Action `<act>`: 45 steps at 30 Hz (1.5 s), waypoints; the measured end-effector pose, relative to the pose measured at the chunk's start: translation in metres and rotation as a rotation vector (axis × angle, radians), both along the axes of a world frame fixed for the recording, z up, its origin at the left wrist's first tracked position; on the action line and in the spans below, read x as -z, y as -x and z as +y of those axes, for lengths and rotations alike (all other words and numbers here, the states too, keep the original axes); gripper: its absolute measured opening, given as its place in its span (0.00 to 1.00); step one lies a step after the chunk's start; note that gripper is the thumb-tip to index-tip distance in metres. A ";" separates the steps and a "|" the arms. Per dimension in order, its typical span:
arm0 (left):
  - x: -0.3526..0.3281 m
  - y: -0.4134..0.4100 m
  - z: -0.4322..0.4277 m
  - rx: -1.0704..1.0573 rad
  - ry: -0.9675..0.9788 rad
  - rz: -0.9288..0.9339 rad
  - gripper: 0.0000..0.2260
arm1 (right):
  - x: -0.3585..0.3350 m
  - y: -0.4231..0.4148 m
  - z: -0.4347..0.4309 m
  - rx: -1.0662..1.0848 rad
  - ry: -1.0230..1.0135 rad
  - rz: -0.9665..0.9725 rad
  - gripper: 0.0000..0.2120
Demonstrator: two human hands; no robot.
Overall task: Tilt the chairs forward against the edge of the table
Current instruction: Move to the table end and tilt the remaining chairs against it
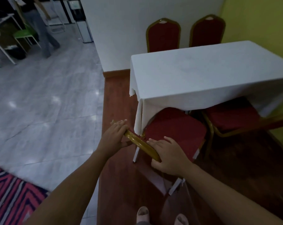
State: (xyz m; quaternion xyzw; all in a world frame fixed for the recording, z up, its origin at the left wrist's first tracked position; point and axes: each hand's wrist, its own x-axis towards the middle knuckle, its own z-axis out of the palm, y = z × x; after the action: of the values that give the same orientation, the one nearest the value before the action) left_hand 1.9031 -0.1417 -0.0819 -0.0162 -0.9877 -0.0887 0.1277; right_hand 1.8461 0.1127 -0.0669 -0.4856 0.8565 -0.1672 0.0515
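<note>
A table under a white cloth (202, 73) stands against the yellow wall. Right below me is a red-cushioned chair with a gold frame (174, 127), its seat partly under the hanging cloth. My left hand (115, 137) grips the top of its gold backrest at the left end, and my right hand (168, 155) grips the same rail at the right end. A second red chair (231, 117) sits to the right on the near side, pushed under the table. Two more red chairs (163, 36) (207, 32) stand upright on the far side.
A white wall corner (114, 46) lies left of the table. Grey tiled floor (45, 103) opens to the left, with a striped rug (9, 190) at lower left. A person (40, 28) walks far back near white tables and a green chair (23, 33). My feet (160, 216) show at the bottom.
</note>
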 end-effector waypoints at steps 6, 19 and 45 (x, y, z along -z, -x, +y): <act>-0.006 0.015 -0.011 0.081 -0.012 -0.039 0.27 | 0.012 -0.052 -0.036 0.426 0.188 0.029 0.28; 0.019 -0.003 0.039 0.006 -0.154 0.180 0.21 | 0.020 -0.032 0.024 0.333 0.129 0.290 0.27; 0.010 0.058 0.141 0.038 -0.184 0.083 0.33 | 0.015 0.041 0.115 0.589 0.249 0.243 0.23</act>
State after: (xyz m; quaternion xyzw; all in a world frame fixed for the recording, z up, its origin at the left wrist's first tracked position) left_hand 1.8447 -0.0009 -0.0923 -0.0269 -0.9688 -0.1806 0.1679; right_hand 1.8054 0.2274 -0.0816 -0.2361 0.9329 -0.2188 -0.1612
